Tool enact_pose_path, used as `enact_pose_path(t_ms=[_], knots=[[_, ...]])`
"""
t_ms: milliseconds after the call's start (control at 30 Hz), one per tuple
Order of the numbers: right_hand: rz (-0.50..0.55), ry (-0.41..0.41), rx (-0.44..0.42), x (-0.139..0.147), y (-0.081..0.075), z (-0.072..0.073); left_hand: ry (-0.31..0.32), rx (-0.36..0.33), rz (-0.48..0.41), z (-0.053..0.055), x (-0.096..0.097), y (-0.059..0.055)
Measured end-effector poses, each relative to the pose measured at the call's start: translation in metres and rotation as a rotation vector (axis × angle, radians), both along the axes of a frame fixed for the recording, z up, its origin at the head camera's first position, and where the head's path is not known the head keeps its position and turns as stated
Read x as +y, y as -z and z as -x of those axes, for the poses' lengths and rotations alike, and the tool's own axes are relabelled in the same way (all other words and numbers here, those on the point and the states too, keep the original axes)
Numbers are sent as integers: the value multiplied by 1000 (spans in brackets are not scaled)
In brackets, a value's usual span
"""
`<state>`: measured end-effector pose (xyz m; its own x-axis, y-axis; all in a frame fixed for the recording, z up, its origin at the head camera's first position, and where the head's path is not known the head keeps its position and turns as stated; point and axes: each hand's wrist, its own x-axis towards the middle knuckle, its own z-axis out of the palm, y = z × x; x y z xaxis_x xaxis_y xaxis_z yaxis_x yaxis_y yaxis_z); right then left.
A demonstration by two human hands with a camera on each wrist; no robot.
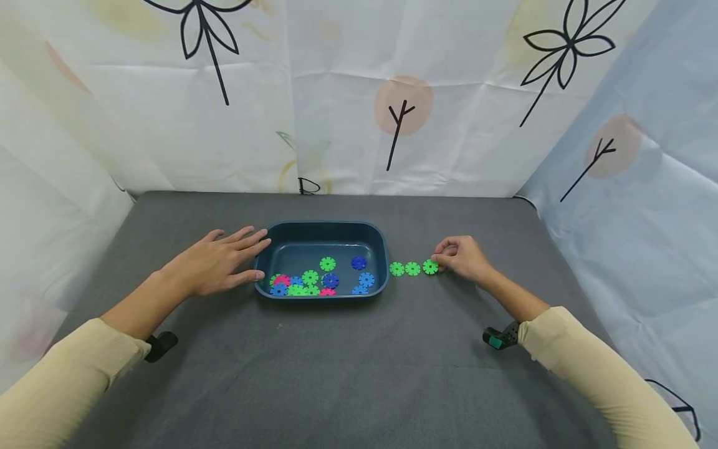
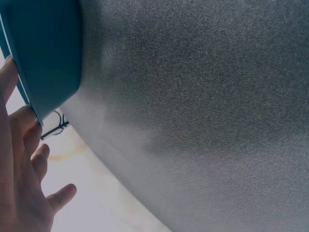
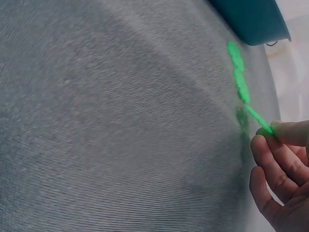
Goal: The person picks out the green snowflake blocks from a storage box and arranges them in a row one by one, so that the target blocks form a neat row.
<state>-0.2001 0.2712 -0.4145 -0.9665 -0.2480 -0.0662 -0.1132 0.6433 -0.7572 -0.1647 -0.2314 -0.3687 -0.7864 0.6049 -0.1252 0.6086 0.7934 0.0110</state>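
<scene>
A dark blue tray (image 1: 321, 297) holds several notched plastic discs in green, blue and pink, mostly in its near half. My left hand (image 1: 220, 263) lies at the tray's left end with fingers spread, and in the left wrist view its fingertips touch the tray rim (image 2: 22, 82). To the right of the tray, two green discs (image 1: 412, 269) lie side by side in a row. My right hand (image 1: 463, 258) pinches a third green disc (image 1: 430, 267) at the row's right end. The right wrist view shows this disc (image 3: 258, 119) tilted, its far edge by the row.
A grey cloth (image 1: 348, 374) covers the table. White patterned curtains (image 1: 348, 125) stand behind it and along both sides. Inside the tray, a green disc (image 1: 328, 264) and a dark blue disc (image 1: 359, 263) lie apart from the heap.
</scene>
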Motion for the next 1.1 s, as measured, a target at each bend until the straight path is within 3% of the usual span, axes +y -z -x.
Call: enact_pose_path(t_ms=[367,800,967,1100], knots=[[-141,24,107,-4,8,-3,-5,-3,8,1,1,0],[-180,13,195,-2,10,-3,-7,-13,-1,1,1,1],[-166,-28,210,-11,1,4,-7,-10,-1,1,0,0],[-124,-69,218,-27,-18,14,-8,-12,-3,1,-1,0]])
